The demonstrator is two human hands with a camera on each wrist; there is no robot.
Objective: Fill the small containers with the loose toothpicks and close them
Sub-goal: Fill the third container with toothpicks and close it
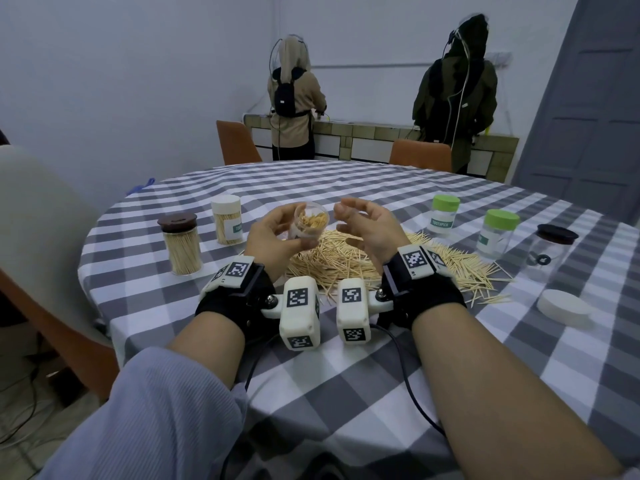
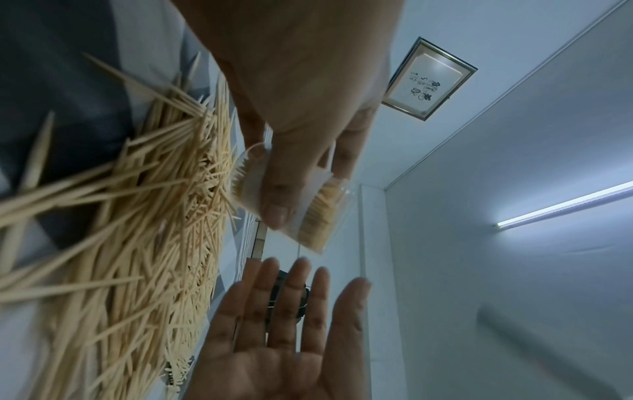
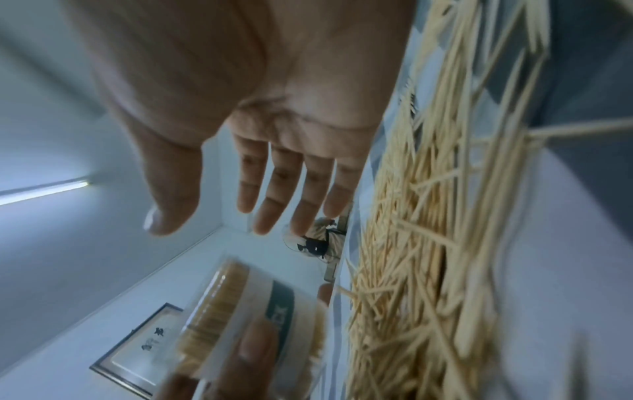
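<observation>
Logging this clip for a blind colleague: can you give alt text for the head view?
The left hand holds an open container of toothpicks over a loose toothpick pile on a checked table; the empty right hand hovers beside it. Closed jars stand either side.

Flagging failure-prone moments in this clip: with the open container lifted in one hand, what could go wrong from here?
1. The left hand holds the open container tilted and nearly full above the toothpick pile; toothpicks could spill out.
2. Its likely cap, the white lid, lies far off to the right, so closing may need a long reach by the empty right hand.
</observation>
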